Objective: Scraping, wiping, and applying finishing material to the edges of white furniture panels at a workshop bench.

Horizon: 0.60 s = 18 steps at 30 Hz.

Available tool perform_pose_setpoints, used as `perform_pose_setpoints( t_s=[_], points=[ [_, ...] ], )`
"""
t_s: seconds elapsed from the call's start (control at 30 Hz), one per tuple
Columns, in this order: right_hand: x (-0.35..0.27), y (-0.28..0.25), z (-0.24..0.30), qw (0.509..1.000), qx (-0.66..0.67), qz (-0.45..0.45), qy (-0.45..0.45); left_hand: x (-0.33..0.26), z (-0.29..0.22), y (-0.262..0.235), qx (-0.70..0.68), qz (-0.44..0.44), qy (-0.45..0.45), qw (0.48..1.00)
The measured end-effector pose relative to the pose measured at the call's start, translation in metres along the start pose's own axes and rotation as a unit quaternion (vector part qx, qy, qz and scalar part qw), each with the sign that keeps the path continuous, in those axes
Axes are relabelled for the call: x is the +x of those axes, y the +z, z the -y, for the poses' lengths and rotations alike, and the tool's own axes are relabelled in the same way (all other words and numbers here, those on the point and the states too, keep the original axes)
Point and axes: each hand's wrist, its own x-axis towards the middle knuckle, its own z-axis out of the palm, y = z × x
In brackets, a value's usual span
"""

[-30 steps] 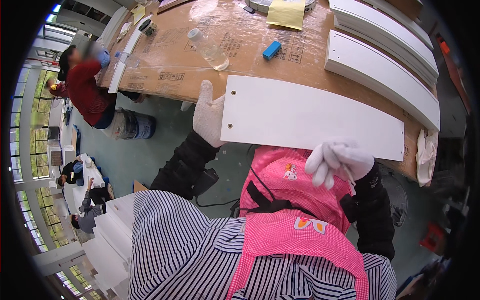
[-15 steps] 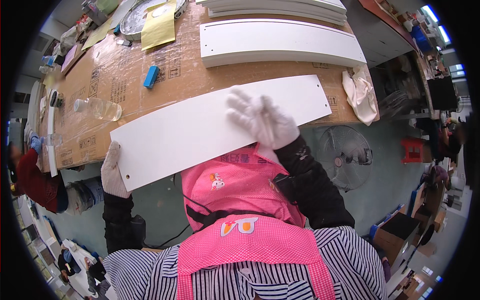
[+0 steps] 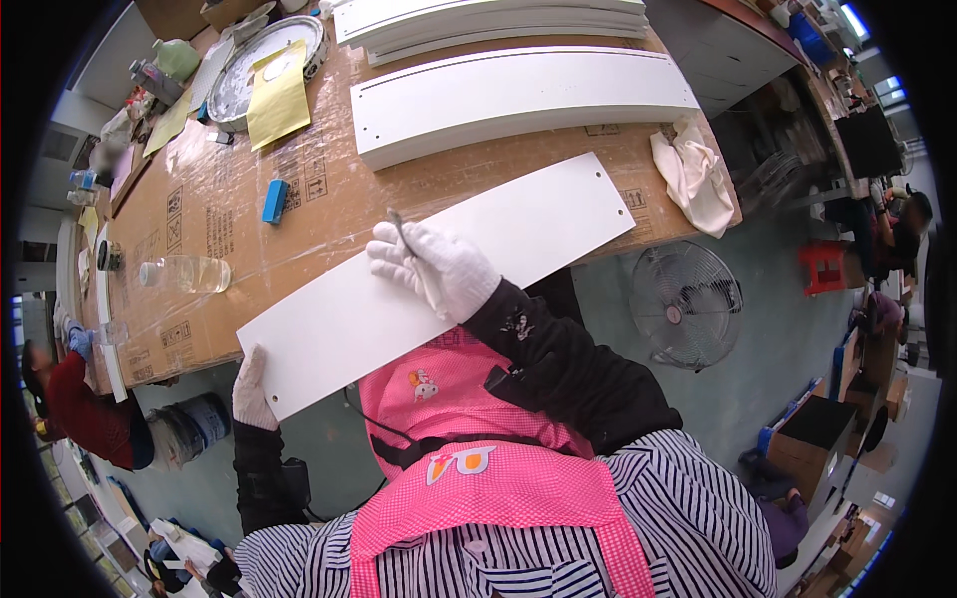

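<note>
A long white board (image 3: 528, 234) lies slanted in front of the person, its far end on the brown cardboard-covered table (image 3: 334, 231) and its near end poking out past the table's edge, over the floor. It has small holes by its short ends. The two hands are apart, and both wear white gloves. The left hand (image 3: 253, 391) is clamped on the near end of the board, with its thumb lying along the top face. The right hand (image 3: 446, 271) is over the middle of the board, its fingers curled around a thin grey stick-like tool (image 3: 398, 221). I cannot tell what kind of tool it is, or if this hand touches the board. A blue block (image 3: 274, 201) and a clear bottle (image 3: 189, 274) are on the table to the left of the board. Past the board is a stack of curved white boards (image 3: 518, 95), and a crumpled cream cloth (image 3: 693, 179) hangs at the table's right edge. A yellow paper (image 3: 279, 95) lies partly on a big round lid (image 3: 229, 80). On the right, a round fan (image 3: 688, 304) is beside the table.
</note>
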Motion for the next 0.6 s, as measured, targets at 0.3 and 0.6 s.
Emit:
perform_pose_setpoints(
  t_s=[0.3, 0.6],
  points=[
    [-0.033, -0.155, 0.212, 0.910, -0.023, -0.262, -0.321, 0.011, -0.033, -0.067, 0.049, 0.013, -0.007, 0.999],
    [-0.037, -0.138, 0.218, 0.556, -0.795, -0.105, -0.218, 0.086, -0.037, -0.062, 0.531, -0.235, 0.120, 0.805]
  ],
)
